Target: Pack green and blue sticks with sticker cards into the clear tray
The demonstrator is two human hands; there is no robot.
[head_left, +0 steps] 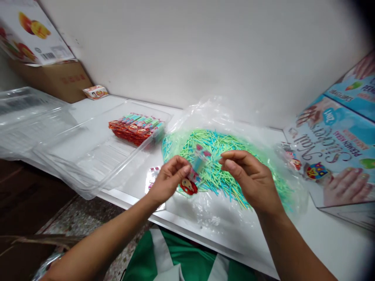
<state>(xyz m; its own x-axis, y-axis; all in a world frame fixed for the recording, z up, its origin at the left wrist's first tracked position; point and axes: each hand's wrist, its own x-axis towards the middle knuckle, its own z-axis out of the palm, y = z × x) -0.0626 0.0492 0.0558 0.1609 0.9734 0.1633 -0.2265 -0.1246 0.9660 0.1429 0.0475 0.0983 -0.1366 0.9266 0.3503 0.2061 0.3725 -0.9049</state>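
1. The left hand [168, 177] is closing its thumb and fingers on the edge of a small clear packet [200, 164] with a red printed figure; this side grip is probably leaving the transparent part uncovered.
2. The packet is hanging tilted between the hands, in front of the thin green and blue sticks [215, 146].
3. The right hand [249, 177] is curving beside the packet, thumb and forefinger nearly meeting; whether they are pinching a stick, I cannot tell.
4. The sticks are lying loose on a spread plastic bag [215, 107], seemingly so that they are within easy reach and off the counter [336, 238].
5. Red-edged packets [136, 128] are lying in rows in the far right corner of a clear tray [84, 181], its walls probably holding them together.
6. At the right, a blue box [336, 146] is showing "Nail Stickers", "PERMEN KERAS" and a "2in1" badge.
7. At the far left, a fruit-printed box [35, 31] is showing a barcode above a brown carton [66, 80] whose red print is too blurred to read.
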